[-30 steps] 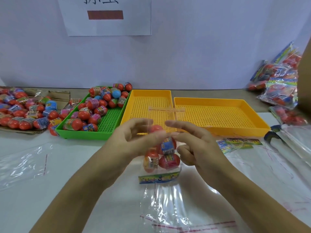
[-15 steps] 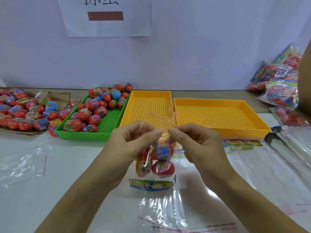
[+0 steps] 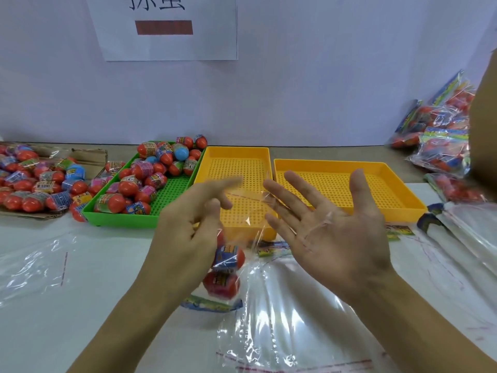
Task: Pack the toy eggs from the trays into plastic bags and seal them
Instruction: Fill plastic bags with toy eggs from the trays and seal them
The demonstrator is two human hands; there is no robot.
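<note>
My left hand [image 3: 188, 232] and right hand [image 3: 330, 232] hover before two trays [image 3: 347, 168], a filled bag [image 3: 224, 267] between them; an egg-laden tray [image 3: 172, 208] sits left, packed bags [image 3: 441, 141] far right.

Bright, even light with faint shadows; glare streaks the clear bags [image 3: 282, 319]; the left hand [image 3: 188, 224] is smeared by motion blur; wide-angle bending curves the edges; the eggs [image 3: 32, 184] far left look soft.

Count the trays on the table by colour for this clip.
Green tray, holding toy eggs: 1
Yellow trays, near one and far-right one, no eggs in them: 2
Total trays: 3
</note>
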